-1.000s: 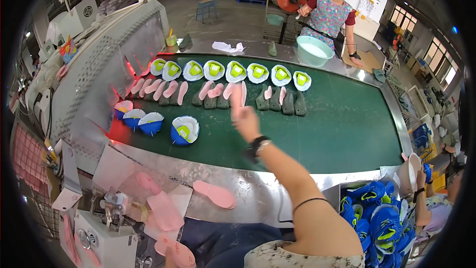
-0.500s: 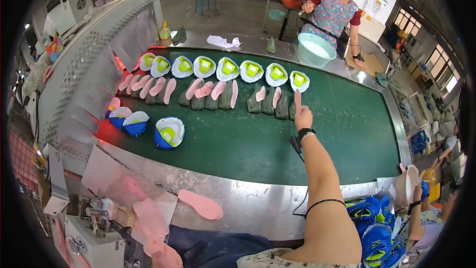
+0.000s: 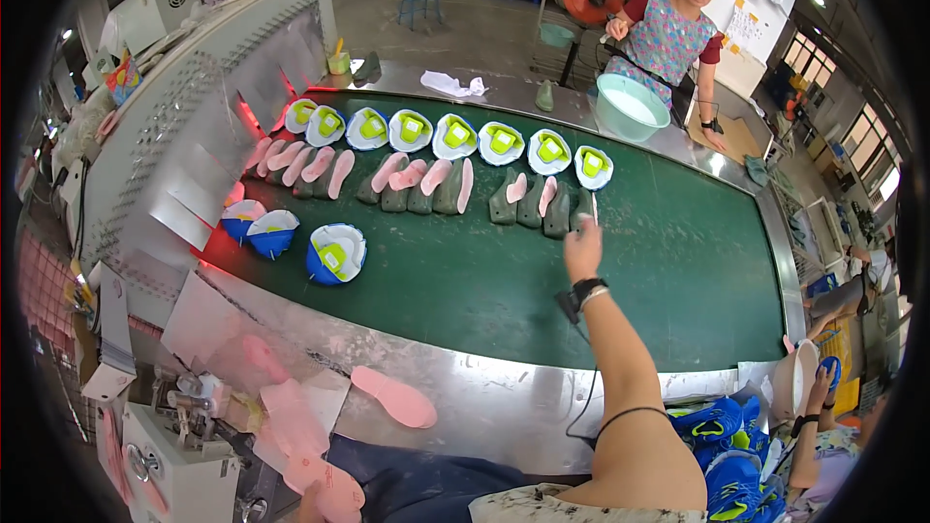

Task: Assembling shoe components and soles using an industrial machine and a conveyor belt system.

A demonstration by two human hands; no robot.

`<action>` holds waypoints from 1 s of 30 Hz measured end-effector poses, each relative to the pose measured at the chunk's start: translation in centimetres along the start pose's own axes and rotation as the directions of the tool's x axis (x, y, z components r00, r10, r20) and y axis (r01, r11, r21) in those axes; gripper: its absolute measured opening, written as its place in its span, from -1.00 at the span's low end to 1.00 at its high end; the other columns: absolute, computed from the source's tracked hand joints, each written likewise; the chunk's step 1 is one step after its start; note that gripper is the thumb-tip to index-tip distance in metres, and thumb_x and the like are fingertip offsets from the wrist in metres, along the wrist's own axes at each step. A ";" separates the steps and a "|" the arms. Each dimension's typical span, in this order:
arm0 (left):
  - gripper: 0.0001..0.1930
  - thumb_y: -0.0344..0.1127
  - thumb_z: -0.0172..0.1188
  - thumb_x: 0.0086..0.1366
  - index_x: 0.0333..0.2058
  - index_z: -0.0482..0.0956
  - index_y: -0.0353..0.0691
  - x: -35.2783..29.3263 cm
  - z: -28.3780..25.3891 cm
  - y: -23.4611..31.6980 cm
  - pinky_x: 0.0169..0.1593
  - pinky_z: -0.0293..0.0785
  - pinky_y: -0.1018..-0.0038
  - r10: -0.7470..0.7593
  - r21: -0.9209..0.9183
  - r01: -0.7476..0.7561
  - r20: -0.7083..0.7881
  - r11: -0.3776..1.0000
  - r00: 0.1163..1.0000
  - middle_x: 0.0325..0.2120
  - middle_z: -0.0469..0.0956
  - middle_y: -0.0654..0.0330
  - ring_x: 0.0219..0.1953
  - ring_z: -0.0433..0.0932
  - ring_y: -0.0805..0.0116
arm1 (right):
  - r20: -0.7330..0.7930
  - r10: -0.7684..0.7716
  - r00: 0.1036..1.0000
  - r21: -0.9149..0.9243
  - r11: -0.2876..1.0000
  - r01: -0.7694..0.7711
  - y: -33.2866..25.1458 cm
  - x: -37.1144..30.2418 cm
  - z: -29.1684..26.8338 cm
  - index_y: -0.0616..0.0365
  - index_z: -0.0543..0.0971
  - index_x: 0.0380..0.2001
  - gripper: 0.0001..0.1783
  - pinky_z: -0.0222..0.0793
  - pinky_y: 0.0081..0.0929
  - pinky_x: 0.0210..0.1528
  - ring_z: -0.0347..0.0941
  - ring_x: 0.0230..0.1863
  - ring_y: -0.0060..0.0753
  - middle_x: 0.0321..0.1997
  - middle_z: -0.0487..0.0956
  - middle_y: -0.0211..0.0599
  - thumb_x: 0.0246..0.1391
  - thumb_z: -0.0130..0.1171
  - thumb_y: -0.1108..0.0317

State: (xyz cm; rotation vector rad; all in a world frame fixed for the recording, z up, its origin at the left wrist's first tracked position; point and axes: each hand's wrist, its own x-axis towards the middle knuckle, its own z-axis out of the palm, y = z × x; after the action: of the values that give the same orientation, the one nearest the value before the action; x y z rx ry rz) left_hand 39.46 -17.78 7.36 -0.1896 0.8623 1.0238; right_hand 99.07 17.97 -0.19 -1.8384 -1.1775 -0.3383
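Over the green belt (image 3: pixel 465 291), right hand (image 3: pixel 583 244) fingers pinch a pink insole (image 3: pixel 593 208).

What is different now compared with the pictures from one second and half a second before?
The right hand has travelled rightwards along the row of soles on the green belt, from near its middle to its right end, where it now reaches the last grey sole. Whether it grips anything cannot be told. The white shoe uppers, the pink insole on the steel edge and the person with the basin stayed put.
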 end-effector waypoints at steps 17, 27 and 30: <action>-0.53 -0.01 -0.11 0.41 -0.01 0.41 -0.34 -4.2 -3.1 -1.7 -0.21 0.59 0.26 0.462 0.026 -0.468 -0.217 0.884 0.860 -0.35 0.53 0.11 -0.30 0.58 0.23 | 0.775 -0.629 0.055 0.436 0.471 -0.767 -42.1 -34.2 -4.4 0.21 0.51 -0.31 -0.81 0.43 -0.57 -0.34 0.50 -0.34 -0.62 -0.40 0.59 -0.35 0.16 0.17 0.29; -0.48 0.03 -0.20 0.43 0.05 0.37 -0.35 -4.7 -4.7 -1.7 -0.15 0.59 0.12 0.459 0.000 -0.463 -0.136 0.886 0.878 -0.31 0.54 0.00 -0.25 0.60 0.07 | 0.671 -0.701 0.242 0.737 0.667 -0.114 -50.1 -32.8 4.0 0.25 0.46 -0.06 -0.62 0.43 -0.16 -0.16 0.52 -0.20 0.12 -0.20 0.56 0.10 0.05 0.11 0.32; -0.50 0.00 -0.04 0.41 0.07 0.35 -0.33 -3.5 -6.8 -2.1 -0.02 0.54 0.07 0.507 -0.008 -0.511 -0.112 0.860 0.855 -0.19 0.56 -0.06 -0.16 0.59 -0.06 | 0.458 -0.784 0.419 0.803 0.567 0.184 -51.2 -28.6 -1.9 0.22 0.49 -0.12 -0.71 0.34 -0.08 -0.01 0.44 -0.05 0.13 -0.08 0.51 0.10 0.07 0.02 0.38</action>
State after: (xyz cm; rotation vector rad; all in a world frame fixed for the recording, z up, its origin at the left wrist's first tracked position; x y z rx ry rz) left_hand 36.63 -24.76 4.81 -0.0432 1.0189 1.5396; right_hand 42.38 6.99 10.34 -0.8493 -2.1867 0.6274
